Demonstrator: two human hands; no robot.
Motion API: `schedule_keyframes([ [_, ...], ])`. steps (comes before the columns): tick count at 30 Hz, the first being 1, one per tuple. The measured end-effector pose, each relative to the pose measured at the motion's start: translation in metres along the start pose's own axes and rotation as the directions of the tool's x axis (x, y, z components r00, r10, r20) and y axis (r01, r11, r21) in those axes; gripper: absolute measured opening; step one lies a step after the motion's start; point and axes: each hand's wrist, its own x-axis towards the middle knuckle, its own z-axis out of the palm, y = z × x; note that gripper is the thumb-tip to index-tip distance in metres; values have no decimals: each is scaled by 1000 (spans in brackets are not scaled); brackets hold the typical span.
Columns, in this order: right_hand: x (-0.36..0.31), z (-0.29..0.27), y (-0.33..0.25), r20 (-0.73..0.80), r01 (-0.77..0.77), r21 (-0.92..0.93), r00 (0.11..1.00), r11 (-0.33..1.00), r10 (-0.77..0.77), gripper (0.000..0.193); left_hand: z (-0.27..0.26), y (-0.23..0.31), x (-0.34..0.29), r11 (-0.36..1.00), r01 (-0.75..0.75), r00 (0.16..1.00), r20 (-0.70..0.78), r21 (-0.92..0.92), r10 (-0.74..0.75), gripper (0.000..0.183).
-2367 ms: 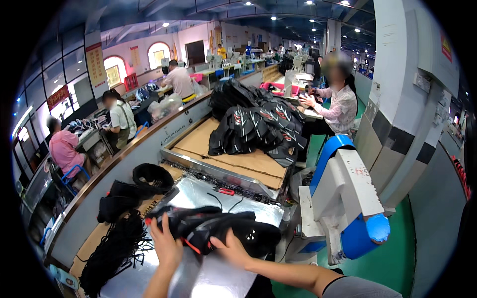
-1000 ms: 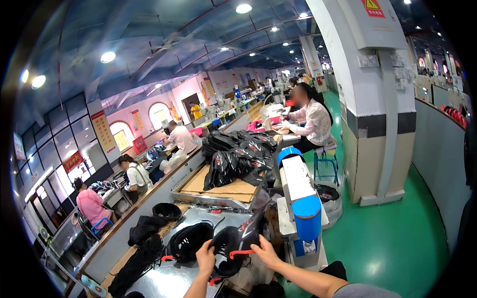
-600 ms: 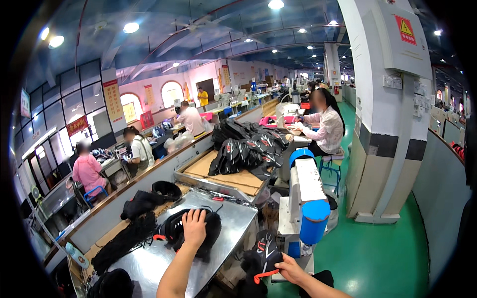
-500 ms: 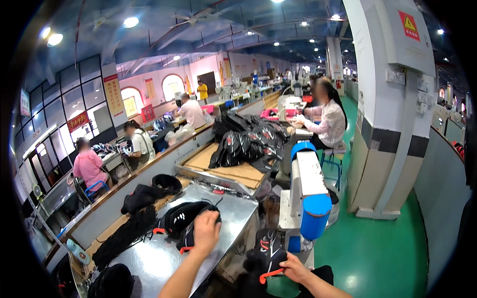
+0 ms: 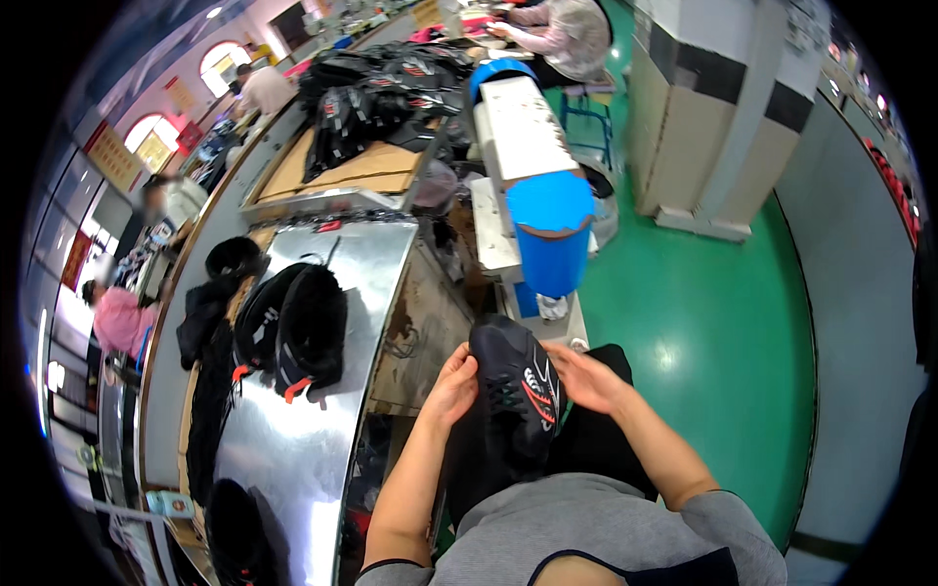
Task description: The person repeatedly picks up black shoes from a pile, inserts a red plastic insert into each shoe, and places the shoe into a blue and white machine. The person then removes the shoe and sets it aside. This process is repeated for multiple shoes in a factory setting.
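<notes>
A black shoe upper [image 5: 506, 391] with laces and red and white side markings lies over my lap, its rounded toe pointing away from me. My left hand [image 5: 454, 383] pinches its left edge near the toe. On the opposite edge, my right hand [image 5: 586, 379] grips the upper with fingers partly tucked behind it. To the left, two more black shoe uppers [image 5: 315, 327] with orange tabs stand side by side on the metal-topped table [image 5: 293, 454]. Another dark upper [image 5: 234, 532] rests at that table's near end.
A white machine with a blue cover [image 5: 552, 230] stands just ahead. Beyond the table, black uppers are heaped on a cardboard-lined bench [image 5: 376, 168]. Black laces [image 5: 207, 410] lie along the table's left side. A pillar [image 5: 684, 137] rises at the right; co-workers sit farther off.
The view has tipped downward. My left hand has left the uppers on the table and now holds the one over my lap. My right hand has shifted from its orange tab to its side edge.
</notes>
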Motion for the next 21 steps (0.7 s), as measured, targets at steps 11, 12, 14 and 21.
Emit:
schedule_keyframes([
  [11,40,-53,-19,-427,-11,-621,843,783,-327,26,-19,-55,82,975,179,982,-87,129,-169,30],
  [12,41,-55,-25,-454,-4,-627,814,779,-362,26,-15,-58,88,971,202,976,-103,125,-190,30],
  [14,51,-65,-29,-457,22,-729,728,684,-511,27,-7,-70,100,980,186,979,-95,68,-179,29],
  [21,66,-105,-23,-451,210,-305,827,929,-336,22,22,-60,106,951,126,974,-217,283,-64,34],
])
